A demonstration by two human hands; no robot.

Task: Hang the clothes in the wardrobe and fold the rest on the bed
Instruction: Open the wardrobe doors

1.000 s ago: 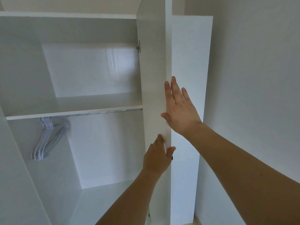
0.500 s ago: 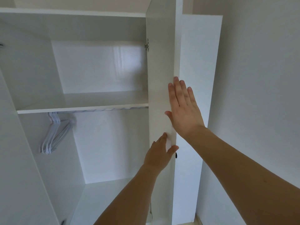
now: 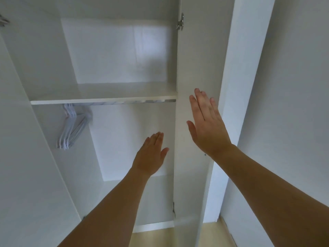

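Note:
A white wardrobe stands open before me, with a shelf (image 3: 103,98) across its middle. Under the shelf, at the left, a bunch of white hangers (image 3: 73,127) hangs from the rail. The right door (image 3: 194,68) is swung wide open, edge-on to me. My right hand (image 3: 207,125) lies flat with fingers spread against that door's inner face. My left hand (image 3: 151,154) is open and empty in front of the wardrobe's interior, just left of the door. No clothes are in view.
The left door (image 3: 21,157) stands open along the left edge. A white wall (image 3: 293,104) runs close on the right of the wardrobe. A strip of pale wooden floor (image 3: 160,236) shows below. A metal hinge (image 3: 180,22) sits at the door's top.
My left hand has let go of the right door's edge and moved left into the opening. The door has swung wider, with my right hand still flat on it. The view has tilted down.

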